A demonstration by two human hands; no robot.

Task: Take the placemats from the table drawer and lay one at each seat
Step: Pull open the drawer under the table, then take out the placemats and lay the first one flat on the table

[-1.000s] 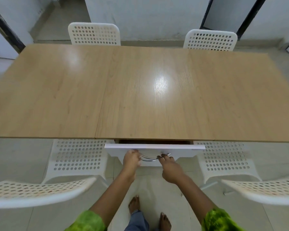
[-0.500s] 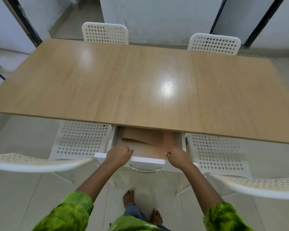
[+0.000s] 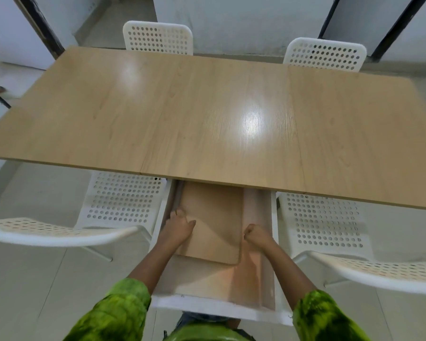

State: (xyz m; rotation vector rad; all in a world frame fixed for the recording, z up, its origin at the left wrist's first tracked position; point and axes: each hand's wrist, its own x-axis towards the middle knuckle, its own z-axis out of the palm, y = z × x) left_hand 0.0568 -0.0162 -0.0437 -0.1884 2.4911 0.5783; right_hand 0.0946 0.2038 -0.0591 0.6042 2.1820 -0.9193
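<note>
The white table drawer (image 3: pixel 214 310) is pulled far out from under the wooden table (image 3: pixel 207 114). Inside lies a tan stack of placemats (image 3: pixel 214 222), its far end hidden under the tabletop. My left hand (image 3: pixel 178 226) rests on the stack's left edge with fingers curled around it. My right hand (image 3: pixel 256 234) is closed on the stack's right edge. The stack lies flat in the drawer.
Two white perforated chairs (image 3: pixel 123 198) (image 3: pixel 322 220) flank the drawer on my side, their backs curving toward me. Two more white chairs (image 3: pixel 158 38) (image 3: pixel 325 55) stand at the far side. A dark door frame (image 3: pixel 40 23) is at the far left.
The drawer went from barely open to pulled far out. My hands left the drawer front and handle and moved in onto the sides of the placemat stack.
</note>
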